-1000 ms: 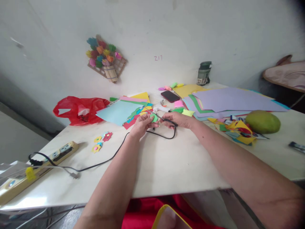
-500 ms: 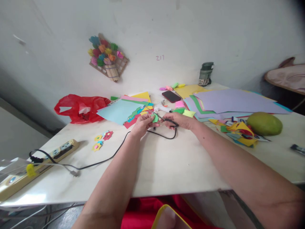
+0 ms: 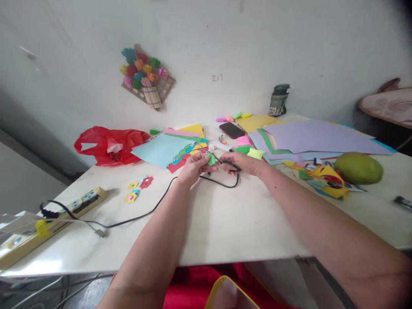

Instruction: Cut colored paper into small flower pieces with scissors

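Your grip on green paper (image 3: 211, 160) and black-handled scissors (image 3: 231, 165), centre frame, matches a second ago.
Your left hand (image 3: 192, 168) pinches the paper; "217" (image 3: 217, 78) is handwritten on the wall (image 3: 199, 51), upper centre; your right hand (image 3: 243, 163) has its fingers around the handles. Surroundings now sit slightly further right in frame.

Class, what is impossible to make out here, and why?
All in the head view:
Green paper: full outline hidden by the left grip.
Scissors: handles partly hidden by the right grip.
Red bag: contents mostly hidden by its folds.
Dark object: cut off by the picture's right edge.
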Available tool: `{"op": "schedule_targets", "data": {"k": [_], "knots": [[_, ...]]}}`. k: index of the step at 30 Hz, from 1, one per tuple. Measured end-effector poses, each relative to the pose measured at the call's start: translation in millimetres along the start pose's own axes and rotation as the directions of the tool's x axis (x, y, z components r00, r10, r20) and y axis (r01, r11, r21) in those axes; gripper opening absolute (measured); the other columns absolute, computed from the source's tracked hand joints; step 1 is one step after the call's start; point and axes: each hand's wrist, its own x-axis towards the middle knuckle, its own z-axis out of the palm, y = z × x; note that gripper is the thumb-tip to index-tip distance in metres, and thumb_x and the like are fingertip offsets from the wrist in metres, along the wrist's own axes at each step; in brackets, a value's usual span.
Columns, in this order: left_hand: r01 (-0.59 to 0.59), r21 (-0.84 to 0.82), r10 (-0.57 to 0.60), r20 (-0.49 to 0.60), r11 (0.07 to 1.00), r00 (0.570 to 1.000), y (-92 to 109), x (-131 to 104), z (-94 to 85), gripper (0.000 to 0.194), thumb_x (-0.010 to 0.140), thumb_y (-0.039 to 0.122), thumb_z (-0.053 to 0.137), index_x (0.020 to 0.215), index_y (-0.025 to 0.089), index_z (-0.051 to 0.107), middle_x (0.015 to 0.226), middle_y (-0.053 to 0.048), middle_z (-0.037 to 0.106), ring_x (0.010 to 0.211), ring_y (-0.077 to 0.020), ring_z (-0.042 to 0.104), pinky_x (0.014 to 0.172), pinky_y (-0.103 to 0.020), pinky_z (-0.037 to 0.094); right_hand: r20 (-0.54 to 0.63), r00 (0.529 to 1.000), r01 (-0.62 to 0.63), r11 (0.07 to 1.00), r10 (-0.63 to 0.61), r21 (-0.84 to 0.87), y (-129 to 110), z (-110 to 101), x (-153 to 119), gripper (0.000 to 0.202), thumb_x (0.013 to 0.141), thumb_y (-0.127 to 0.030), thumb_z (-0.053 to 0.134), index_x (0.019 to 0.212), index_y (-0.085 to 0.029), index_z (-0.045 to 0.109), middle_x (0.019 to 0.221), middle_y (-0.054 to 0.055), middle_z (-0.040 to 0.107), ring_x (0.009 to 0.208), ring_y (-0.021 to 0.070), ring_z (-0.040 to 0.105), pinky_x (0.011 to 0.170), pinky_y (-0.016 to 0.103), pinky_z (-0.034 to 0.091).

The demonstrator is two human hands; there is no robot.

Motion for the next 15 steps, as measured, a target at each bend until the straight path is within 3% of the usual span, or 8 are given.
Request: {"op": "schedule_targets", "data": {"k": [15], "knots": [[-0.010, 0.010, 0.010, -0.003, 1.000, 1.000, -2.5, 1.1, -1.4, 0.029, 0.066, 0.032, 0.080, 0.075, 0.013, 0.062, 0.069, -0.002, 0.069, 0.059, -0.0143, 0.067, 0.069, -0.030, 0.058, -0.020, 1.000, -0.007, 1.000, 0.007, 0.014, -1.5, 2.4, -0.1, 0.029, 0.073, -0.038, 0.072, 0.085, -0.016, 0.059, 0.056, -0.005, 0.053, 0.044, 0.0070, 0.047, 0.040, 0.020, 0.037]]}}
